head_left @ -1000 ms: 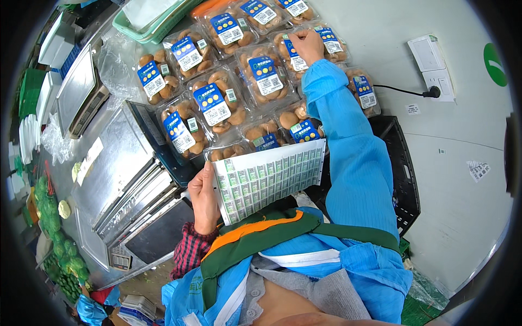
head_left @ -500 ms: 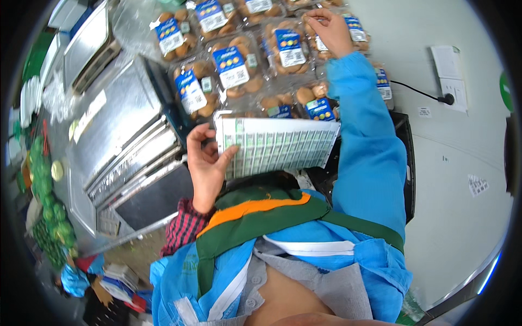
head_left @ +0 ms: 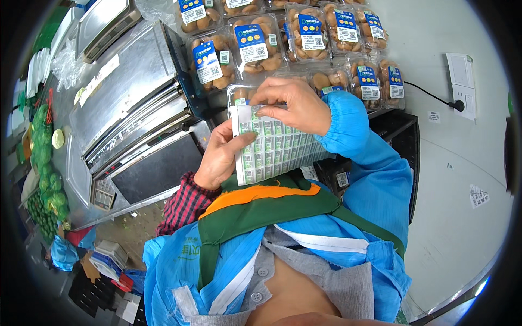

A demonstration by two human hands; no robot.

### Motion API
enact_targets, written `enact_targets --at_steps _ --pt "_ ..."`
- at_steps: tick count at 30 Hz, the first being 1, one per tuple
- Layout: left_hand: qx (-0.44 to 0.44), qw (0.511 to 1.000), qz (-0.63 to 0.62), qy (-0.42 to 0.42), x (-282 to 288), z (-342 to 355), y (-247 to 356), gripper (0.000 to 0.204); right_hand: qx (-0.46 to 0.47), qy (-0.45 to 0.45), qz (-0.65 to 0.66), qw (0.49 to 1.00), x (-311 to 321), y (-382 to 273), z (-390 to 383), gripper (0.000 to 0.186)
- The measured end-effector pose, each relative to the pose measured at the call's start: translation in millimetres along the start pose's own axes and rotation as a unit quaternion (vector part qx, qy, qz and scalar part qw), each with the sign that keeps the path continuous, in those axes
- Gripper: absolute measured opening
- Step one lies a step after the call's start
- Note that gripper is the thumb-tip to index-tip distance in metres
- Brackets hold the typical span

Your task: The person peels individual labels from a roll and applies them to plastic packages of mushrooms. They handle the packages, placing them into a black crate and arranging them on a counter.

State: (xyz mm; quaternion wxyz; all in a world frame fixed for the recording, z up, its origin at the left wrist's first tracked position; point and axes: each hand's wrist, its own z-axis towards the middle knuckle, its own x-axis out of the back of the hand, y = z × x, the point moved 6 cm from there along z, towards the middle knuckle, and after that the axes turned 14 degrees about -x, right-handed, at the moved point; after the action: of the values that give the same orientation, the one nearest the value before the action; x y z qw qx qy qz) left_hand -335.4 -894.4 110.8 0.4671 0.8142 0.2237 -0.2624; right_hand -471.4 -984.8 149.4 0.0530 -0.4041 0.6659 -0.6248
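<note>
In the head view my left hand [head_left: 215, 160] grips the left side of a white sheet [head_left: 277, 160] with rows of small green-and-grey printed stickers. My right hand [head_left: 296, 108] is bent over the sheet's top-left edge, finger and thumb drawn in on it; any single sticker between the tips is too small to make out. Just beyond the sheet lie clear plastic packs of brown mushrooms [head_left: 254, 60] with blue-and-white labels, several in rows and some partly hidden behind my hands.
Steel scales [head_left: 125, 95] fill the left, beside green mesh bags of produce [head_left: 49, 179]. A black crate [head_left: 405, 157] sits right of my arm, near a wall socket [head_left: 463, 103] with a plugged-in cable. Blue clothing [head_left: 63, 252], possibly a co-worker's, shows at lower left.
My right hand has come down from the mushroom packs onto the top of the sticker sheet. My left hand keeps hold of the sheet. The whole view has shifted.
</note>
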Motion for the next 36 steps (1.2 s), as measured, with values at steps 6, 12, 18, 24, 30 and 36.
enact_targets --at_steps 6,12,18,24,30,36 --pt "-0.002 1.000 0.017 0.010 -5 -2 4 0.031 0.060 0.086 -0.073 0.992 -4 -18 -12 0.014" --pt "-0.009 0.998 0.032 0.044 9 1 12 0.033 -0.160 0.088 0.283 0.941 48 39 6 0.009" --pt "-0.016 0.998 0.045 0.031 14 0 16 0.033 -0.197 0.356 0.239 0.882 141 138 57 0.022" --pt "-0.015 0.998 0.053 0.033 16 3 16 0.034 -0.257 0.344 0.029 0.903 149 163 93 0.024" --pt "-0.056 0.996 0.050 0.041 16 3 29 0.033 -0.189 0.436 -0.091 0.875 156 164 95 0.038" --pt "-0.172 0.977 -0.004 0.128 44 -12 77 0.036 -0.213 0.269 0.156 0.926 149 119 43 0.027"
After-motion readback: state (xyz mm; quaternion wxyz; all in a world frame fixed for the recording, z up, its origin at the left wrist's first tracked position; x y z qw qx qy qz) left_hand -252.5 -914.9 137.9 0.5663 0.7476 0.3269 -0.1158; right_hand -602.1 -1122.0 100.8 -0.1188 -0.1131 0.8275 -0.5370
